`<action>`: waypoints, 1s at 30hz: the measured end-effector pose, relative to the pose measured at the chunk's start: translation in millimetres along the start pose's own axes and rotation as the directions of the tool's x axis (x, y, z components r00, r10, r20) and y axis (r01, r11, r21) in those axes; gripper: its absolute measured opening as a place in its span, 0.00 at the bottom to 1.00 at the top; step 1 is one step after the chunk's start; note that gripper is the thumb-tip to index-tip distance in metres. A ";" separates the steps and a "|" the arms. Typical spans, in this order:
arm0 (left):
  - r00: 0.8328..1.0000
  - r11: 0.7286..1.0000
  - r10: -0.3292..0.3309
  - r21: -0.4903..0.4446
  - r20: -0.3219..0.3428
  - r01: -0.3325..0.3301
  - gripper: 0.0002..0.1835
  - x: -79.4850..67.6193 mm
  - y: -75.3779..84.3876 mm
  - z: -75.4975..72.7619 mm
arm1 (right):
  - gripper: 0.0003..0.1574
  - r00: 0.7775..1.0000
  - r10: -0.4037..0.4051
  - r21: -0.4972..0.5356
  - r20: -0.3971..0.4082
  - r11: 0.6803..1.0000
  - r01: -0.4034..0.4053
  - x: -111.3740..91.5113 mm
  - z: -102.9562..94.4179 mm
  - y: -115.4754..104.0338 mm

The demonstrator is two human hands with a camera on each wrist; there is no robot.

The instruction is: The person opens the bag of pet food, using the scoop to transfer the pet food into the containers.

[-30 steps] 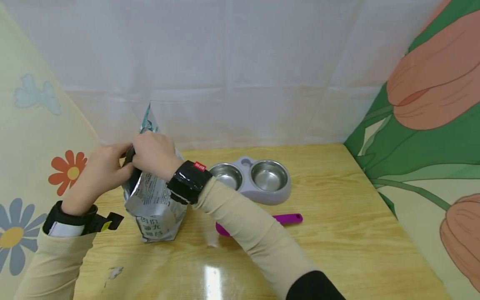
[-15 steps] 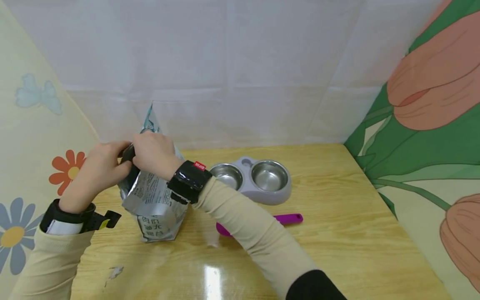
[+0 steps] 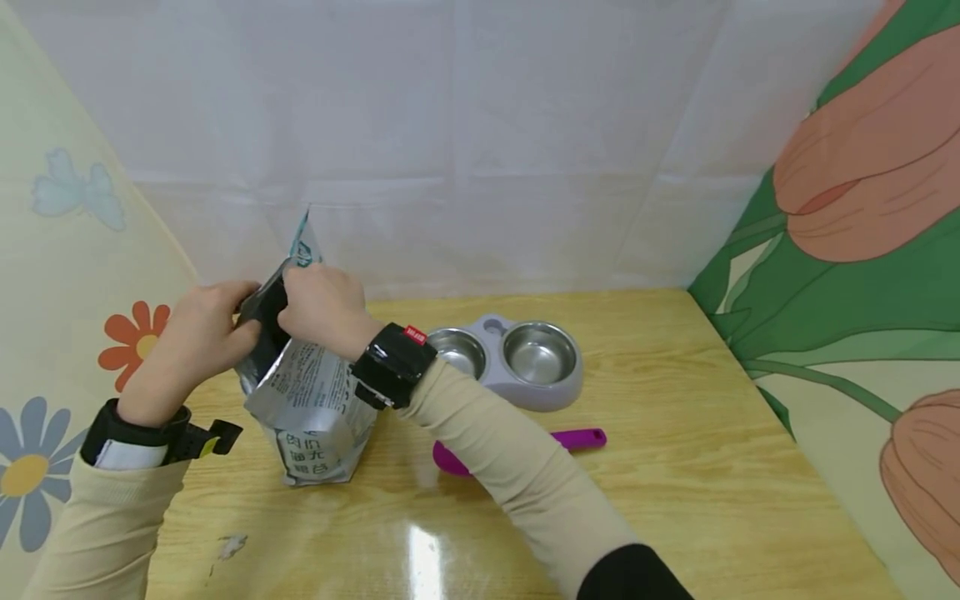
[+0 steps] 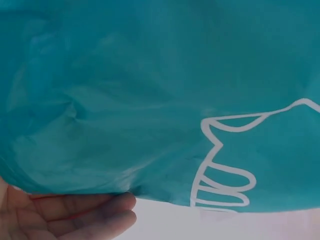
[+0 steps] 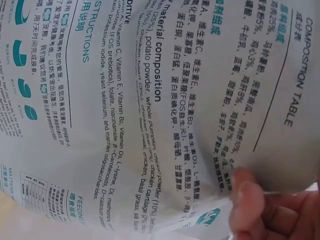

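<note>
A silver pet food bag point(image 3: 318, 421) stands upright on the table's left side, its dark inside showing at the spread mouth. My left hand point(image 3: 198, 337) pinches the left edge of the mouth between thumb and fingers. On the opposite edge, my right hand point(image 3: 326, 310) grips the rim with curled fingers. The left wrist view shows the bag's teal face point(image 4: 125, 130) with a white outline drawing and my fingertips point(image 4: 100, 215) at its edge. Printed text covers the side seen in the right wrist view, where my thumb point(image 5: 247, 200) presses near the rim. The bag's contents are hidden.
Right of the bag is a lilac double pet bowl point(image 3: 525, 396) with two steel dishes, the left one partly behind my right wrist. A purple scoop point(image 3: 581, 439) lies in front of it, partly hidden by my forearm. A white sheet point(image 3: 525, 167) hangs behind the table.
The bag's mouth has widened, showing more of its dark inside. My right hand has moved right with its edge, and my left hand has shifted slightly left.
</note>
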State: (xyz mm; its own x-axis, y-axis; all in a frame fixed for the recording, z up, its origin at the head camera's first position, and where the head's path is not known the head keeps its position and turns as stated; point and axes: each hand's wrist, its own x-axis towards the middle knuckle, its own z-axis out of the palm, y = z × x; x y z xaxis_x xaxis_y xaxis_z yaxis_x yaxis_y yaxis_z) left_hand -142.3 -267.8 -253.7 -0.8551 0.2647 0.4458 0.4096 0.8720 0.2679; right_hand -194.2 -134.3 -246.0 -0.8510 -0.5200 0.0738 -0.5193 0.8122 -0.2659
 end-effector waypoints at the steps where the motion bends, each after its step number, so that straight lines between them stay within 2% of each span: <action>1: 1.000 1.000 0.005 -0.005 0.000 -0.005 0.09 0.1 0.2 0.2 | 0.06 1.000 0.000 -0.005 0.003 1.000 0.000 0.0 -0.3 0.0; 7: 0.999 0.999 0.042 -0.033 0.015 -0.042 0.10 -0.9 0.9 0.7 | 0.05 0.999 -0.033 -0.051 0.025 0.998 0.034 1.7 -3.9 -2.0; 11: 0.998 0.998 0.051 -0.047 0.023 -0.050 0.10 -2.2 1.0 0.7 | 0.07 0.999 -0.036 -0.079 0.011 0.996 0.037 5.0 -6.0 -2.6; 17: 0.999 0.998 0.041 -0.040 0.027 -0.039 0.10 -3.4 1.2 0.6 | 0.05 0.999 -0.048 -0.107 0.002 0.993 0.048 7.1 -5.8 -4.8; 24: 0.999 0.998 0.052 -0.035 -0.003 -0.052 0.12 -2.8 -1.0 0.7 | 0.13 0.998 -0.058 -0.137 -0.001 0.989 0.057 4.6 -9.3 -4.8; 30: 1.000 1.000 0.012 -0.026 0.017 -0.012 0.14 -3.0 -2.0 0.0 | 0.14 0.999 -0.046 -0.109 0.002 0.993 0.046 5.1 -10.1 0.6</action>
State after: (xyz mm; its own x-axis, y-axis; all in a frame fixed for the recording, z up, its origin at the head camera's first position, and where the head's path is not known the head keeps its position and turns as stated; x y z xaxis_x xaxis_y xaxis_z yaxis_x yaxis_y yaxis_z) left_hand -140.5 -270.3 -255.6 -0.8552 0.2826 0.4345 0.4281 0.8576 0.2849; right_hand -199.6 -133.8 -236.0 -0.8258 -0.5577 0.0842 -0.5637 0.8112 -0.1555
